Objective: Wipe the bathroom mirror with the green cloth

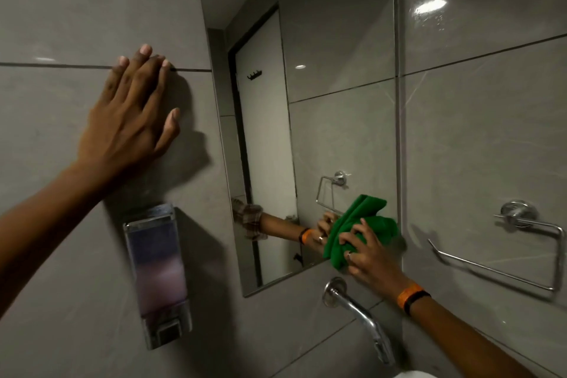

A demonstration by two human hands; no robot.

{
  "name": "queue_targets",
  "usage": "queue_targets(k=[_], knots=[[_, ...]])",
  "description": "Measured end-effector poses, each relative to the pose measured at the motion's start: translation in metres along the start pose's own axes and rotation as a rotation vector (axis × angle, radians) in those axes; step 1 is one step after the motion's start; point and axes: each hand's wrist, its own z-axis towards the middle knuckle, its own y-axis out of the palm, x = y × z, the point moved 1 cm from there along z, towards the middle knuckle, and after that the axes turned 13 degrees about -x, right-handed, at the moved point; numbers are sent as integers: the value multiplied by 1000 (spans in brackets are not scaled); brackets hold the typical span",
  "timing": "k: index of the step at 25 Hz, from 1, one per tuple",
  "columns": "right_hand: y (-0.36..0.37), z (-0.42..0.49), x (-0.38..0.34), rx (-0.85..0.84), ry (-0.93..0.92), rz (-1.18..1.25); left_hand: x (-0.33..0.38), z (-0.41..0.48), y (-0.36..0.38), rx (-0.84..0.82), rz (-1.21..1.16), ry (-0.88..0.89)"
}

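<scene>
Head view, only one camera.

Right hand (366,252) works the green cloth (360,225) at the lower right corner of the mirror (337,70). Cloth is bunched, not spread flat; fingers (352,238) are curled over its lower half and press it against the glass. Looks like a pad grip: a wad gives more pressure on a small patch, good for a corner. Upper folds of the cloth stick up free above the hand. Ring on one finger, orange and black bands on the wrist.

Left hand (129,120) holds nothing. It lies flat on the tiled wall (76,9) left of the mirror, fingers extended and slightly spread, thumb out to the side. My read: it is a brace, taking body weight while the other arm reaches across to the far corner.

Soap dispenser (159,276) sits on the wall below the left hand, apart from it. Tap (356,313) comes out of the wall just under the mirror's bottom edge, right below the working wrist; forearm passes close over it, so a downward stroke could clip it. Towel ring (527,242) hangs on the wall to the right of the mirror, near the cloth but not touching.

Mirror shows the arm's reflection meeting the cloth, which confirms contact with the glass. Can't tell from the glass which areas are already wiped. Judging by cloth position, bottom edge pass is in hand.
</scene>
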Motion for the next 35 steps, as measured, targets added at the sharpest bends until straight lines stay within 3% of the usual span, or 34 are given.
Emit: queue_targets(k=[6,9,16,21,23,26,29,32,35], knots=[[0,-15,65,-34,320,173,0,0,3,1,4,14],[3,-18,82,48,369,277,1,0,5,-1,14,21],[16,-21,78,185,589,403,8,0,5,-38,36,33],[21,-18,65,248,867,688,11,0,10,-86,41,38],[20,-14,60,251,960,826,12,0,10,-80,38,50],[11,-16,51,109,1122,1005,13,2,9,-59,17,57],[-11,-14,27,11,1113,1056,11,0,8,-69,-27,60],[-54,-3,-20,-19,1061,1317,8,1,-2,-125,-152,103],[-87,4,-69,-15,914,1530,4,-9,-25,-211,-301,23]])
